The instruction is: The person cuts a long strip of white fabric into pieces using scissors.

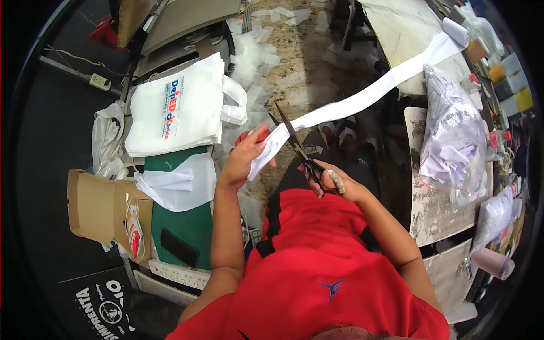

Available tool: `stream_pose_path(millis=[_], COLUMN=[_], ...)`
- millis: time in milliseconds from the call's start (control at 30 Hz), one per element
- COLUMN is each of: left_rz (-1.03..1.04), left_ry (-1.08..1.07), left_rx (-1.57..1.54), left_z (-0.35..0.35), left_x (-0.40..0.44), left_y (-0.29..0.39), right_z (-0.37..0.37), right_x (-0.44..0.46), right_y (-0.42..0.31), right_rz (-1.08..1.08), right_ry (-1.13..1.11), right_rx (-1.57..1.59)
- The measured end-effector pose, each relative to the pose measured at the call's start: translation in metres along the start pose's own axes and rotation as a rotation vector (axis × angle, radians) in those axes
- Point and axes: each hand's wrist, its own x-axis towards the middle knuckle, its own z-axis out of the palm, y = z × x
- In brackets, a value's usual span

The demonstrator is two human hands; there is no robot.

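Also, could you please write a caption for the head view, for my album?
Left hand holding a white strip, right hand with open scissors at it, the strip leading to a roll.

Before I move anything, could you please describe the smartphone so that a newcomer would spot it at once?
Start with the green mat on the person's left. At its near end, between the open cardboard box and the left forearm, lies the smartphone. Its flat black slab sets it apart from the white cloth and brown box.
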Motion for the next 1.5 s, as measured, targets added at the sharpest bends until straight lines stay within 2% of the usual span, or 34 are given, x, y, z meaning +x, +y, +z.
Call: stream_pose_path(millis=[33, 133, 233, 333, 400, 433, 500, 567, 633, 700, 767, 800, 900, 1033, 1167, 1233, 1300, 1367, 1467, 1500], left_rz=[0.005, -0.005, 0.074, 0.105, 0.061, 0.064, 0.045, 0.024, -0.040, -0.042, 0.135, 0.074, 0.036, 0.072, 0.108, 0.078, 0.083, 0.117, 0.071, 0.042], left_ry=[0.005, -0.085, -0.196, -0.146, -0.076, -0.092, -0.158, -0.133, -0.230, -0.196, -0.067, 0.059, 0.166, 0.141, 0.112, 0.234, 0.288, 0.286, 0.126, 0.164], left_rx=[0.000, -0.283, -0.334, -0.274, -0.277, -0.273, -0.263, -0.349, -0.387, -0.348, -0.158, -0.163, -0.091, 0.006, 0.063, 0.104, 0.132, 0.108, 0.011, 0.016], left_z=[0.001, -0.002, -0.003, 0.012, 0.034, 0.043, 0.057, 0.067, 0.071, 0.079, 0.079, 0.080, 0.072, 0.061, 0.056, 0.058, 0.062, 0.062, 0.062, 0.067], left_x=[-0.001, 0.001, 0.033, 0.062, 0.075, 0.077, 0.079, 0.080, 0.082, 0.085, 0.091, 0.094, 0.099, 0.105, 0.104, 0.104, 0.101, 0.104, 0.101, 0.100], left_y=[0.001, -0.003, -0.010, -0.007, 0.000, 0.004, 0.009, 0.001, -0.008, -0.017, -0.029, -0.035, -0.046, -0.050, -0.053, -0.053, -0.054, -0.062, -0.063, -0.068], right_z=[0.001, -0.002, -0.002, -0.002, -0.002, -0.004, -0.007, -0.005, -0.006, -0.008, -0.006, -0.003, 0.000, 0.005, 0.006, 0.010, 0.010, 0.013, 0.008, 0.008], right_x=[-0.001, -0.005, -0.009, -0.017, -0.022, -0.026, -0.034, -0.039, -0.039, -0.037, -0.038, -0.038, -0.038, -0.038, -0.039, -0.041, -0.044, -0.045, -0.042, -0.040], right_y=[-0.004, -0.012, -0.016, -0.025, -0.029, -0.030, -0.031, -0.030, -0.027, -0.018, -0.019, -0.021, -0.023, -0.025, -0.017, -0.014, -0.018, -0.015, -0.009, -0.008], right_rz=[0.001, -0.004, -0.017, -0.029, -0.043, -0.053, 0.067, 0.024, -0.015, -0.051, -0.065, -0.064, -0.061, 0.005, -0.014, -0.047, 0.094, 0.067, 0.019, -0.020], right_ry=[-0.006, -0.051, -0.073, -0.055, -0.028, -0.017, 0.003, -0.032, -0.071, -0.106, -0.093, -0.081, -0.047, 0.056, 0.057, 0.077, 0.178, 0.202, 0.130, 0.117], right_rx=[-0.004, -0.085, -0.130, -0.218, -0.159, -0.166, -0.161, -0.084, -0.005, -0.035, -0.069, -0.042, -0.019, -0.050, 0.031, 0.113, 0.174, 0.178, 0.147, 0.117])
